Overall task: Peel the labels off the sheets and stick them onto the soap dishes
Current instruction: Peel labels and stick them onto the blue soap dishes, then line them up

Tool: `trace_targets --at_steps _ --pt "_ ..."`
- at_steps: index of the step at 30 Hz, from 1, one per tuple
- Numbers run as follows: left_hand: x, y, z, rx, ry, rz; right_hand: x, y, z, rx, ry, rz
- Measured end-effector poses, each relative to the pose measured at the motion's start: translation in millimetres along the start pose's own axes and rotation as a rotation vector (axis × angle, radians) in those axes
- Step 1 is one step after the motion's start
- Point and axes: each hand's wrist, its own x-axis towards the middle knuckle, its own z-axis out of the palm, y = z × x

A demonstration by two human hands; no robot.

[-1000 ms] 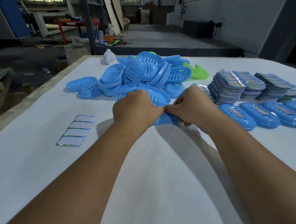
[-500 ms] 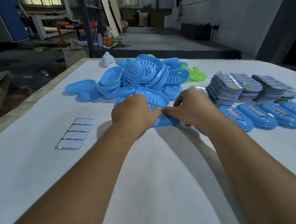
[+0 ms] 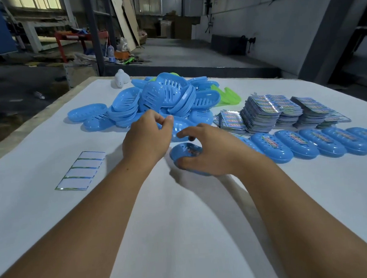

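Observation:
My right hand [image 3: 209, 152] grips a blue soap dish [image 3: 183, 153] with a colourful label [image 3: 191, 149] on its top, thumb under the near rim and fingers over the far side. My left hand [image 3: 147, 137] hovers just left of it, above the table, fingers loosely curled with thumb and forefinger close together, holding nothing that I can see. Behind both hands lies a heap of unlabelled blue soap dishes [image 3: 160, 99]. Stacks of colourful label sheets [image 3: 267, 113] stand to the right. A row of labelled dishes [image 3: 309, 144] lies in front of those stacks.
A used backing sheet [image 3: 81, 171], white with green lines, lies on the white table [image 3: 184, 225] to the left. Green dishes [image 3: 229, 96] show behind the blue heap, and a small white object [image 3: 120, 78] sits at the far edge. The table's left edge [image 3: 35, 118] drops to the floor.
Both hands were pressed together on the dish; now they have come apart. The left hand has lifted away to the left, and the right hand has closed round the labelled dish.

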Motion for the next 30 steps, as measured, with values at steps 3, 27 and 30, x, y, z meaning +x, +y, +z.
trace_targets --at_steps 3,27,30 --pt "-1 -2 2 0.014 -0.006 0.019 -8 -1 1 -0.092 0.02 0.106" --pt "-3 -1 3 0.089 -0.085 0.063 -20 35 -26 -0.138 0.143 0.49" --pt "-3 -3 0 0.194 -0.03 0.187 -17 34 -23 -0.106 0.17 0.468"
